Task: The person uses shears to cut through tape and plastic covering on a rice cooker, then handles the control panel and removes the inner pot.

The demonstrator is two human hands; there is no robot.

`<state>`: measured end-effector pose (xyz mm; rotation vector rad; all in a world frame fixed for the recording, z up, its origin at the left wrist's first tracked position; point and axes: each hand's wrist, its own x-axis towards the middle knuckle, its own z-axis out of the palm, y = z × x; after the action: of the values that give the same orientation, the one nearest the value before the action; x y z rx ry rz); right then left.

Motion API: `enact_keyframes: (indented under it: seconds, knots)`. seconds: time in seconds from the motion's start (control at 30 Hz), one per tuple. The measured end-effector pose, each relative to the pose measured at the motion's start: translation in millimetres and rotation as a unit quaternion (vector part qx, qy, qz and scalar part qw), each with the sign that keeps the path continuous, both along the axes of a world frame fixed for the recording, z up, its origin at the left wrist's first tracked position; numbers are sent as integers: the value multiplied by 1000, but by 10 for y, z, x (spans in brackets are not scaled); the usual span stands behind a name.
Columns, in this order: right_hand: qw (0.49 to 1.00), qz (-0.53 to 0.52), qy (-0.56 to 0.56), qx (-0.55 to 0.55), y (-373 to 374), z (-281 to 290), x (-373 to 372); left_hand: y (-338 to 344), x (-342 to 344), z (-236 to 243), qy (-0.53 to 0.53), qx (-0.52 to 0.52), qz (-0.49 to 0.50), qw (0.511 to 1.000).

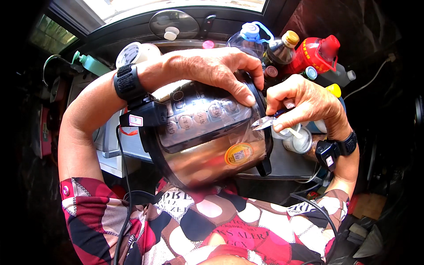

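Note:
An electric cooker [198, 165] with a shiny metal body is tipped on its side in front of my chest. Its button panel [198, 117] faces up, and clear film seems to cover part of it. My left hand [218, 70] grips the cooker's dark rim, thumb on the panel and fingers over the edge. In my right hand [304, 104] is a small knife [263, 123], pinched by its dark handle. The pointed blade lies against the cooker near the rim, beside the panel's end. A round orange sticker [238, 154] is on the metal body.
Behind stand a large clear jug [247, 39], a dark bottle with a yellow cap [282, 47] and a red bottle [314, 54]. A glass lid [174, 25] leans by the window. An open jar with a white spoon [300, 140] sits near my right wrist. Cables hang from both wrists.

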<state>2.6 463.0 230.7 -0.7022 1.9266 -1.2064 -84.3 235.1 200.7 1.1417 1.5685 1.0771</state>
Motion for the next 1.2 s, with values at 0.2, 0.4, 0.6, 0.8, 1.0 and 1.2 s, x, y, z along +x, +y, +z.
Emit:
enact_keyframes:
  seconds: [0.2, 0.4, 0.6, 0.8, 1.0, 1.2]
  knots:
    - [1000, -2, -3, -8, 2, -14, 1, -4, 16, 33, -9, -3, 1, 1000]
    - [1000, -3, -12, 2, -23, 39, -7, -15, 56, 113, -17, -22, 11, 1000]
    - [999, -15, 8, 41, 109, 51, 56, 28, 27, 69, -21, -26, 7, 999]
    - [942, -327, 49, 53, 250, 93, 470, 94, -12, 19, 6, -43, -1, 999]
    - [909, -415, 32, 39, -212, -174, 742, 161, -9, 82, 78, -70, -33, 994]
    - [904, -424, 55, 20, -222, -406, 859, 216, 43, 144, 80, -84, -22, 993]
